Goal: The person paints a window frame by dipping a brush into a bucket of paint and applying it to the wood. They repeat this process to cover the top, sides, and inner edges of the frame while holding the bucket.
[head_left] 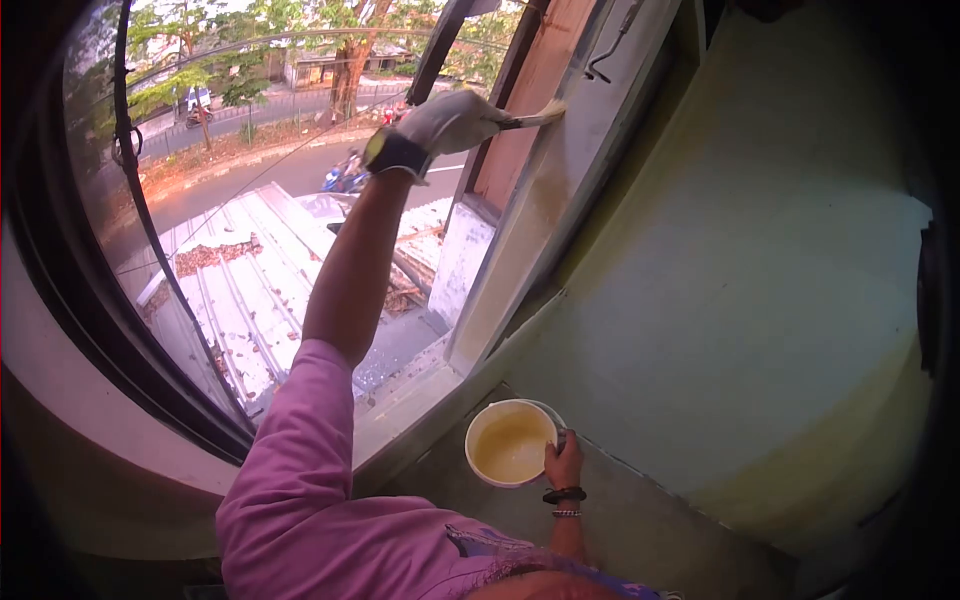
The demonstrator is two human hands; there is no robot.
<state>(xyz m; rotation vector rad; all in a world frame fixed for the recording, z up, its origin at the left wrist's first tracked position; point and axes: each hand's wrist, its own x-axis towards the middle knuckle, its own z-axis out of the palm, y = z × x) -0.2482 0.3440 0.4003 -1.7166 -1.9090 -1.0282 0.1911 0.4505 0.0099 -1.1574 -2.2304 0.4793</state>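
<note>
The left hand grips a brush against the window frame, and the right hand holds a white tub (yellow inside).

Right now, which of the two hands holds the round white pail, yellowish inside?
The right hand, bare, with a dark band at the wrist. The left hand, in a pale glove, instead holds a slim brush.

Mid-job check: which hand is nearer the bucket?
The right hand: it grips the bucket at its side. The gloved left hand is well away from it, up at the window frame with a brush.
</note>
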